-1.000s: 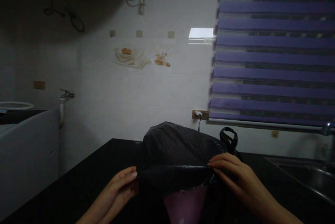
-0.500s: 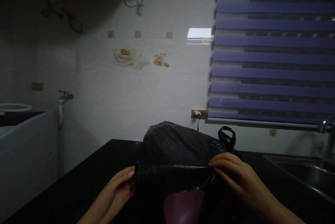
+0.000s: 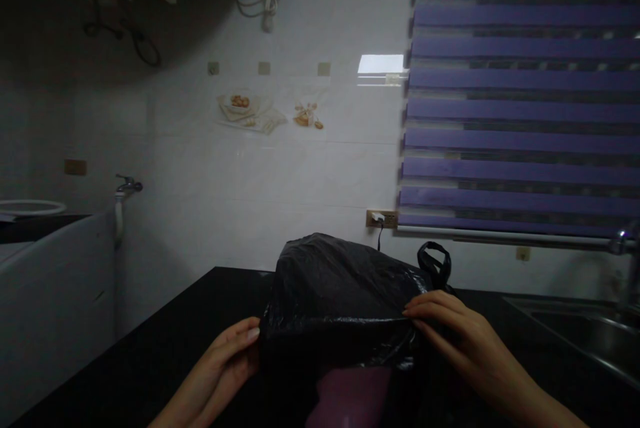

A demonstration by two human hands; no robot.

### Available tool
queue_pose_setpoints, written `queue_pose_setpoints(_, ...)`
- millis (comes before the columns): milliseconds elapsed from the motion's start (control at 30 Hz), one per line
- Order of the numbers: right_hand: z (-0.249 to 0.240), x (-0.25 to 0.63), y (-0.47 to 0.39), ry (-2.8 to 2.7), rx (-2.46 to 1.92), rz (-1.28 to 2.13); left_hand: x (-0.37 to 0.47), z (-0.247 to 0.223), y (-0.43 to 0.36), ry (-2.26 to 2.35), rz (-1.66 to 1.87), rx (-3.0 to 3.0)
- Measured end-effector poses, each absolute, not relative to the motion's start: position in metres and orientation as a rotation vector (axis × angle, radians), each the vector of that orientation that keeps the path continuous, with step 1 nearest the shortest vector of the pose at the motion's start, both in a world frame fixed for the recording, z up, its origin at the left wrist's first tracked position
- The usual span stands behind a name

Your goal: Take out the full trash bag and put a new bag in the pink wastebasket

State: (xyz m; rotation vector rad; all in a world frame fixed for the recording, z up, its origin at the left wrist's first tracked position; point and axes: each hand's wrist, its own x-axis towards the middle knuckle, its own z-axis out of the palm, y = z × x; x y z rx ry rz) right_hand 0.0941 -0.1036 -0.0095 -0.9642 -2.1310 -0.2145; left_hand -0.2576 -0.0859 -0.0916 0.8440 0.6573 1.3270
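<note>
A black plastic bag [image 3: 345, 281] stands on the dark counter in the lower middle, one loop handle sticking up at its right. Below its front edge a pink surface [image 3: 353, 395] shows; what it belongs to is unclear. At the bag's left edge my left hand [image 3: 225, 361] pinches the plastic, its fingertips partly hidden behind it. My right hand [image 3: 460, 331] grips the bag's rim on the right side between thumb and fingers.
A metal sink [image 3: 590, 335] with a faucet [image 3: 623, 241] is at the right. Behind the counter [image 3: 170, 335] are a tiled wall, a socket [image 3: 383, 219] with a plug, and purple blinds [image 3: 515, 108]. A white appliance [image 3: 60, 308] stands at the left.
The bag's front edge has shifted slightly, and the pink patch under it has changed shape. Both hands keep their hold, the right one a little farther right.
</note>
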Motion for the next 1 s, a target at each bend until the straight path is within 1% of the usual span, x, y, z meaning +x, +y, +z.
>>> queue_pose_setpoints(233, -0.0116, 0.0968, -0.1026, -2.112, -0.944, -0.267, -0.2582, -0.0914, -0.087, 0.716, 1.348, 0.805)
queue_pose_setpoints(467, -0.0116, 0.0965, -0.1052, -2.104, -1.025, -0.206, -0.2584, -0.0911, -0.0878, 0.681, 1.3, 0.873)
queue_pose_setpoints(1000, -0.0138, 0.0994, -0.1075, -2.075, -1.034, -0.21, -0.2574, -0.0896, -0.0897, 0.678, 1.302, 0.834)
